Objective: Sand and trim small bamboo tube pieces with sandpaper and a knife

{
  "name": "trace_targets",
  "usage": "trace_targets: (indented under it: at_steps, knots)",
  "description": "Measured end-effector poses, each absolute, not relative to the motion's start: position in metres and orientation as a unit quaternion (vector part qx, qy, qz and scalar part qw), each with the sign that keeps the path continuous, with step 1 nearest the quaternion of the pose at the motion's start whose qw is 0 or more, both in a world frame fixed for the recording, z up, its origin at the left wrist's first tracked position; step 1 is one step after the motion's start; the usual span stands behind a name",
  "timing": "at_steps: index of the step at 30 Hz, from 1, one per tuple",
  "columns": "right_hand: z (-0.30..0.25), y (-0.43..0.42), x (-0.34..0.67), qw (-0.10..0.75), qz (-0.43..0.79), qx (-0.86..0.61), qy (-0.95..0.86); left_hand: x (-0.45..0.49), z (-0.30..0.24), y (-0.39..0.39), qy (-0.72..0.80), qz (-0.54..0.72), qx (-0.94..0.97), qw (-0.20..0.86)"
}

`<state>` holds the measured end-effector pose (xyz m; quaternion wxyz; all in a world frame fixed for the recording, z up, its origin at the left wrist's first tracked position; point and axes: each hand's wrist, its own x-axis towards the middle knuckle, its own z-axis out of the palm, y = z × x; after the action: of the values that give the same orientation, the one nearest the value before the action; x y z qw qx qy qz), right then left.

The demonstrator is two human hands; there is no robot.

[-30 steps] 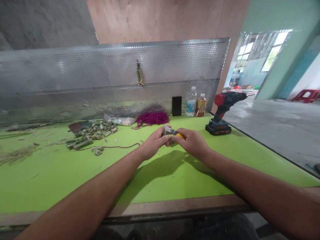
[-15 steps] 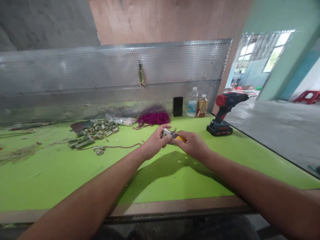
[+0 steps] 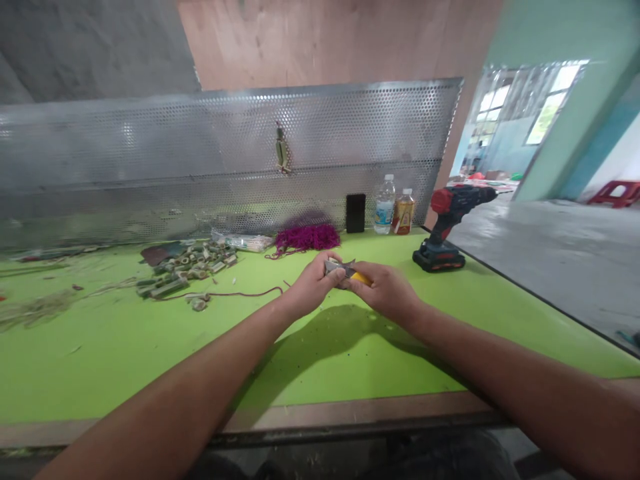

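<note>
Utility knife (image 3: 360,277), blade (image 3: 336,267) pointing left, crosswise

Left hand (image 3: 313,285) and right hand (image 3: 384,290) on a yellow utility knife (image 3: 361,279)

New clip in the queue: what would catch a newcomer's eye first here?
The left hand and right hand meet mid-table around a yellow-handled utility knife, above a bright green tabletop. A red-and-black cordless drill stands to their right. Back left lies a heap of cut bamboo pieces, near a tangle of magenta cord.
</note>
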<state>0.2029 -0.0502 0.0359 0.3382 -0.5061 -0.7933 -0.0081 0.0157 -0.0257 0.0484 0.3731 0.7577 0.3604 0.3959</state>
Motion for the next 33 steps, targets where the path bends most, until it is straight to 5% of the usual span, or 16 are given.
trace_targets:
  at_steps: [14, 33]
  knots:
    - [0.0369, -0.0515, 0.202, 0.317, -0.008, -0.511, -0.799, 0.0153, 0.0447, -0.0297, 0.304, 0.379, 0.731, 0.479]
    - [0.0356, -0.0515, 0.2038, 0.344, -0.033, -0.507, -0.789, 0.0221, 0.047, -0.0282, 0.354, 0.431, 0.73, 0.394]
